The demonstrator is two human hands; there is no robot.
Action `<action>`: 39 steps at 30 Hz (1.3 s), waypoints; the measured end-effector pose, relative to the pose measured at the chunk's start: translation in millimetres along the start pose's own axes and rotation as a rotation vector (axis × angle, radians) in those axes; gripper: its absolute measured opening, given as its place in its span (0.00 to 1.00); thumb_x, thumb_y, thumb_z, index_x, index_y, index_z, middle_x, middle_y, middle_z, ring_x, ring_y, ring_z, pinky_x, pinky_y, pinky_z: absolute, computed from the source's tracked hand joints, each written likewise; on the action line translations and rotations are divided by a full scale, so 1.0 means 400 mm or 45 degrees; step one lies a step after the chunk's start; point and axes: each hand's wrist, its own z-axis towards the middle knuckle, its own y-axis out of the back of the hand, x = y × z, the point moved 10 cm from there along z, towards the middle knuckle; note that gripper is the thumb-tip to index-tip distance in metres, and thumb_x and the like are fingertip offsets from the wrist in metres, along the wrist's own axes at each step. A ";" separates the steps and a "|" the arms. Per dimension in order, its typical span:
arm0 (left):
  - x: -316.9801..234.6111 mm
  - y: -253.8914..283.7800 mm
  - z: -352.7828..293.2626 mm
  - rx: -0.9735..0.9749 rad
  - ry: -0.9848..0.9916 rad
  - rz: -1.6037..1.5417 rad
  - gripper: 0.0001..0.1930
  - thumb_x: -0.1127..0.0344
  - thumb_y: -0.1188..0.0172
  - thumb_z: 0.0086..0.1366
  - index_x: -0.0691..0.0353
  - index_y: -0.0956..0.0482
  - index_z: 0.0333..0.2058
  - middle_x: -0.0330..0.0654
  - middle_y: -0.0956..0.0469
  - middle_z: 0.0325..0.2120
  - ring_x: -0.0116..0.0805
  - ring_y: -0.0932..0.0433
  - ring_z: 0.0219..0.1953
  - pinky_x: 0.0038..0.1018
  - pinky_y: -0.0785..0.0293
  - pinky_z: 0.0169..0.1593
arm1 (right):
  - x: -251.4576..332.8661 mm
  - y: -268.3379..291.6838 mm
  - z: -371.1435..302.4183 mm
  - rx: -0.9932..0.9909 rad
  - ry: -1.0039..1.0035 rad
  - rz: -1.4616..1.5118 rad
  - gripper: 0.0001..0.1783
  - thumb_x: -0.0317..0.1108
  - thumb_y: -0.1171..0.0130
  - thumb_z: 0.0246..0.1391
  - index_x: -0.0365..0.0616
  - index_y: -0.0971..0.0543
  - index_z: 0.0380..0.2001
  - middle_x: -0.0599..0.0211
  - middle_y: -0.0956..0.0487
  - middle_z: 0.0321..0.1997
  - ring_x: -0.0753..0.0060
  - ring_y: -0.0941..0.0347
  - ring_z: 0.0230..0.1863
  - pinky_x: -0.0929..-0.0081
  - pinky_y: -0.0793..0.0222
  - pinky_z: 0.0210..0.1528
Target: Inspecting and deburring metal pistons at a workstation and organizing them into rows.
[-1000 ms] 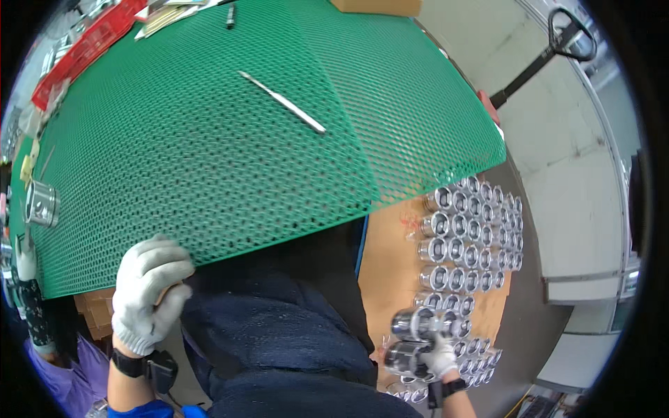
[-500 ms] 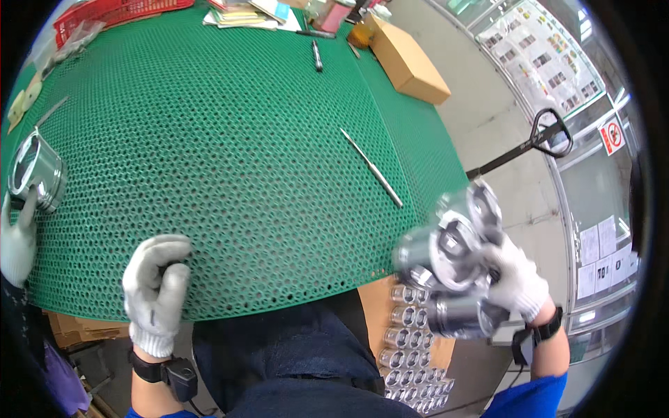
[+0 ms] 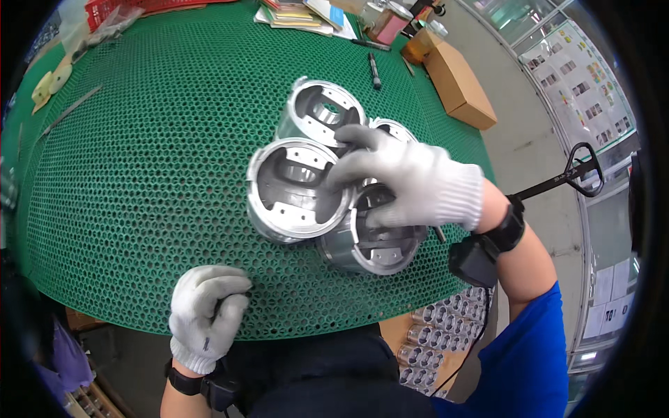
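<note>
Several silver metal pistons are clustered on the green perforated mat (image 3: 174, 160), their hollow ends facing up or toward me. One piston (image 3: 259, 202) is at the left of the cluster, another piston (image 3: 289, 118) behind it, and a tilted piston (image 3: 341, 247) in front. A further piston (image 3: 396, 129) is partly hidden by my right hand (image 3: 411, 177). That gloved hand is closed over the cluster, its fingers hooked into the pistons' rims. My gloved left hand (image 3: 209, 313) rests loosely curled at the mat's near edge, thumb apart from the fingers, with nothing visible in it.
Rows of pistons (image 3: 432, 338) stand below the table's right front edge. A thin metal tool (image 3: 440, 235) pokes out beside my right wrist. Farther back are a marker (image 3: 375, 71), a cardboard box (image 3: 460, 87), papers (image 3: 300, 17) and a red basket (image 3: 111, 12). A metal strip (image 3: 70, 110) lies left.
My right hand has brought the pistons from beyond the right table edge onto the middle of the mat. The view has shifted left; another person's gloved hand and piston at the left have mostly left it.
</note>
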 end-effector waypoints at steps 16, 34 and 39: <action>-0.356 -0.222 0.083 0.515 -0.682 0.979 0.26 0.70 0.33 0.44 0.57 0.22 0.46 0.49 0.28 0.52 0.55 0.29 0.55 0.50 0.33 0.60 | -0.366 -0.220 -0.406 -0.583 -0.782 -0.118 0.20 0.33 0.44 0.55 0.52 0.24 0.53 0.53 0.23 0.42 0.49 0.22 0.41 0.55 0.24 0.42; -0.354 -0.259 0.042 0.250 -0.556 0.552 0.08 0.69 0.35 0.52 0.64 0.21 0.32 0.50 0.25 0.37 0.51 0.25 0.45 0.45 0.29 0.49 | -0.012 -0.235 -0.479 -0.926 -0.110 0.233 0.28 0.26 0.45 0.51 0.61 0.24 0.56 0.70 0.32 0.21 0.63 0.27 0.19 0.67 0.28 0.20; -0.352 -0.259 0.043 0.227 -0.529 0.599 0.09 0.72 0.35 0.47 0.64 0.21 0.29 0.49 0.26 0.31 0.52 0.24 0.42 0.44 0.29 0.49 | 0.023 -0.216 -0.453 -0.921 -0.074 -0.145 0.23 0.30 0.42 0.46 0.59 0.23 0.49 0.72 0.33 0.20 0.69 0.28 0.19 0.70 0.30 0.19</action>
